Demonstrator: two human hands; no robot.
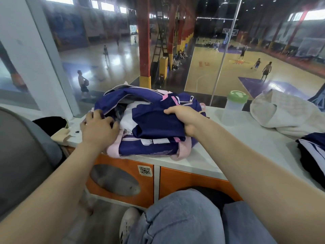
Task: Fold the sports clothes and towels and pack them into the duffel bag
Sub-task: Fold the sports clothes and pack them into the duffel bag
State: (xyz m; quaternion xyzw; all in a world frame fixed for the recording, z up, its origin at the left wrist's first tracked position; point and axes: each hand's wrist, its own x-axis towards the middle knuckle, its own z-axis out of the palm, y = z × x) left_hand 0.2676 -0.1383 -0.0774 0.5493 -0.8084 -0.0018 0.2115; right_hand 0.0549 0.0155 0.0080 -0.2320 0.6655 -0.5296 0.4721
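The duffel bag (146, 150) sits on the tabletop (237, 138) at 12 o'clock. The right hand (182, 118) clamps its grip on a folded navy garment (154, 124) over the opening; the left hand (98, 127), fingers curled, holds the bag's rim. Pushed in carelessly, the fold could likely come undone.

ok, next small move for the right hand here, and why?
Probably push the folded navy garment down into the duffel bag. The right hand grips it over the opening, the left hand holds the bag's edge, and white fabric already lies inside.
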